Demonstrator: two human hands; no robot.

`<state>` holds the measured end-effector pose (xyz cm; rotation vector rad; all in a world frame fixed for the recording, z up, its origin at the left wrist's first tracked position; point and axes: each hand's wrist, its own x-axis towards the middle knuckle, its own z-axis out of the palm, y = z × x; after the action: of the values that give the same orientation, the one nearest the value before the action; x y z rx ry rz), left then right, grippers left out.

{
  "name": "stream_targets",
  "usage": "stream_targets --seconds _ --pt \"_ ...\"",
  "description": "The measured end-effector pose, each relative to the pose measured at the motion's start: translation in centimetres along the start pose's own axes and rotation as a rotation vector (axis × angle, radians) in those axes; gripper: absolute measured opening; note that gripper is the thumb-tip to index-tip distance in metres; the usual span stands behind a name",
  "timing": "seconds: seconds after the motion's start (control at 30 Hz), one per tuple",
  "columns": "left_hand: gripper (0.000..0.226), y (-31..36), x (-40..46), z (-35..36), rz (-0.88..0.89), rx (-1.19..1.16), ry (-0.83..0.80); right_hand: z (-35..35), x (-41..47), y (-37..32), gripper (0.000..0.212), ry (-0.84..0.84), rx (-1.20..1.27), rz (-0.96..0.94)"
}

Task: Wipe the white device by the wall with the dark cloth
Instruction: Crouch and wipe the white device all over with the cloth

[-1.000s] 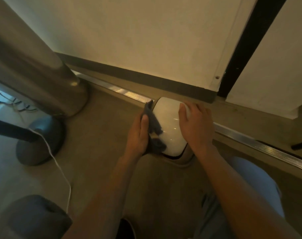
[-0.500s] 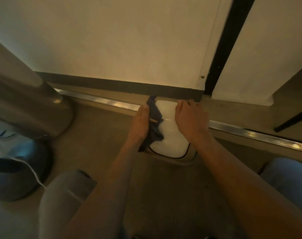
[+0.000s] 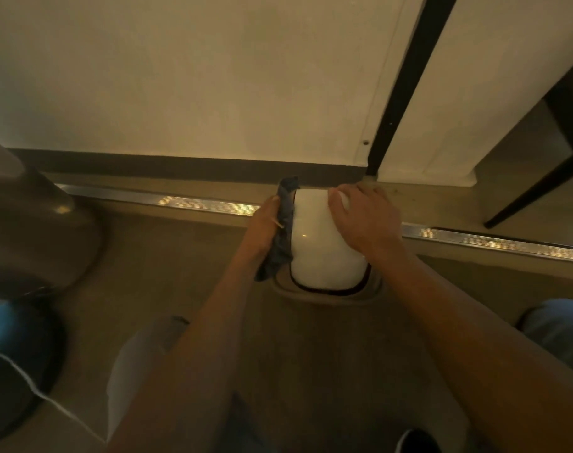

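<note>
wall: we see a plain cream painted wall [image 3: 187, 73] with a dark brown skirting strip [image 3: 167, 165] at its foot
gap: black vertical slot [image 3: 406, 80] between wall panels
floor: tan smooth floor [image 3: 167, 266], ribbed metal threshold strip [image 3: 167, 201] along the wall
left: brushed-metal cylindrical column [image 3: 27, 230], thin white cable [image 3: 50, 400]
right: slanted black furniture leg [image 3: 527, 194]
light: dim, warm

Single head-worn view, wide-angle, looking forward and steeply down from above the forearms. Faces the wall [image 3: 187, 76] and its dark skirting [image 3: 167, 166], with the floor [image 3: 167, 256] filling the lower half. Close range: both hands [image 3: 365, 220] near frame centre, at arm's length. Straight lines bowed toward the edges. No second view for overlap.
</note>
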<state>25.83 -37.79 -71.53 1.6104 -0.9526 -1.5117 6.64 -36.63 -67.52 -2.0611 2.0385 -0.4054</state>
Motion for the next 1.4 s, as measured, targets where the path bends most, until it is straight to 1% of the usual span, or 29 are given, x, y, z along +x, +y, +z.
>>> stream_targets --seconds 0.07,0.1,0.17,0.23,0.3,0.4,0.47,0.5,0.57,0.67,0.73,0.83,0.9,0.97,1.03,1.13,1.2,1.27,1.33,1.4 --pt "0.046 -2.0 -3.0 0.0 -0.060 -0.143 0.019 -0.4 -0.2 -0.4 0.044 0.021 -0.002 0.000" --pt "0.047 -3.8 -4.6 -0.3 -0.046 -0.156 0.031 -0.4 -0.2 -0.4 0.042 0.019 0.008 -0.003" --pt "0.051 -7.4 -8.0 -0.5 0.084 -0.011 0.054 -0.2 -0.3 -0.1 0.041 0.023 0.025 -0.010" --pt "0.056 -9.1 -8.4 -0.8 0.207 0.086 0.114 0.1 -0.4 0.2 0.042 0.040 0.021 -0.037" --pt "0.047 -8.0 -6.3 -0.9 0.225 0.144 0.132 0.4 -0.2 0.5 0.046 0.040 0.019 -0.026" --pt "0.032 -4.2 -2.8 -1.4 0.267 0.202 0.024 0.1 0.2 0.6 0.055 -0.006 0.029 -0.016" --pt "0.024 -2.3 -0.4 -1.6 0.247 0.257 0.015 0.2 0.3 0.5 0.058 -0.004 0.034 -0.005" --pt "0.024 -1.9 0.3 -1.7 0.240 0.281 0.017 0.3 0.3 0.6 0.058 0.007 0.035 -0.005" --pt "0.028 -2.4 -0.6 -1.6 0.284 0.337 0.038 0.5 0.1 0.6 0.057 0.025 0.040 -0.012" --pt "0.030 -5.8 -4.9 -1.8 0.321 0.424 0.159 0.8 0.2 0.7 0.056 0.046 0.033 -0.018" --pt "0.030 -7.5 -6.6 -1.8 0.349 0.466 0.203 1.0 0.2 0.9 0.058 0.057 0.033 -0.029" --pt "0.034 -6.1 -3.4 -2.0 0.412 0.506 0.165 1.0 0.3 1.0 0.060 0.047 0.058 -0.030" --pt "0.035 -3.6 -0.7 -1.8 0.415 0.502 0.110 1.0 0.3 1.1 0.063 0.055 0.059 -0.031" --pt "0.036 -2.1 0.3 -1.6 0.410 0.514 0.090 1.1 0.3 1.1 0.065 0.056 0.069 -0.031" --pt "0.036 -2.6 -0.6 -1.6 0.407 0.506 0.105 1.2 0.3 1.1 0.066 0.065 0.072 -0.030" --pt "0.034 -6.3 -4.3 -1.9 0.414 0.545 0.203 1.1 0.2 1.1 0.065 0.076 0.077 -0.021" --pt "0.033 -7.5 -5.1 -2.1 0.400 0.561 0.236 1.2 0.2 1.2 0.062 0.072 0.075 -0.023" --pt "0.033 -6.6 -3.3 -2.2 0.409 0.563 0.198 1.2 0.2 1.2 0.059 0.071 0.082 -0.034" --pt "0.034 -4.2 -0.5 -2.0 0.435 0.564 0.118 1.1 0.3 1.3 0.057 0.063 0.091 -0.032" --pt "0.034 -2.4 1.8 -2.1 0.452 0.585 0.087 1.1 0.3 1.3 0.057 0.059 0.097 -0.025"
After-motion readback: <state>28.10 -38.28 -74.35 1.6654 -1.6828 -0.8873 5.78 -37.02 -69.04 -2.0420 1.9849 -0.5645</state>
